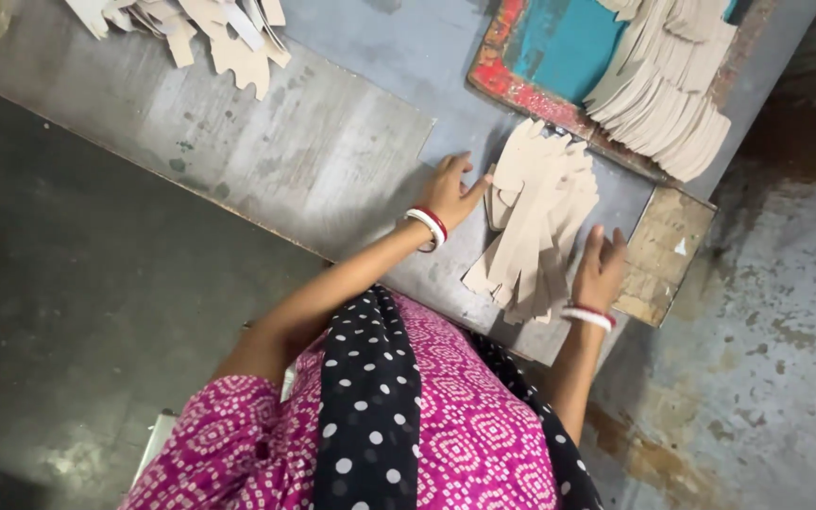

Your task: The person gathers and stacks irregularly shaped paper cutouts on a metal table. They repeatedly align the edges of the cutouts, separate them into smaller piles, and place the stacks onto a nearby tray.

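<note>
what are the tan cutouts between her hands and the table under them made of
The tan cutouts look like thin matte cardboard or paperboard: flat, stiff, fanned in overlapping layers. The table looks like worn grey sheet metal, dull and scuffed, though painted board is possible.

Both arms were extended forward and away from the body, bare from the short sleeves down. The left hand (450, 189) lay flat, palm down, fingers spread and thumb angled toward the right. The right hand (600, 269) also lay palm down, fingers straight and close together. Each wrist carried white and red bangles. Neither hand was closed in a grip.
</note>
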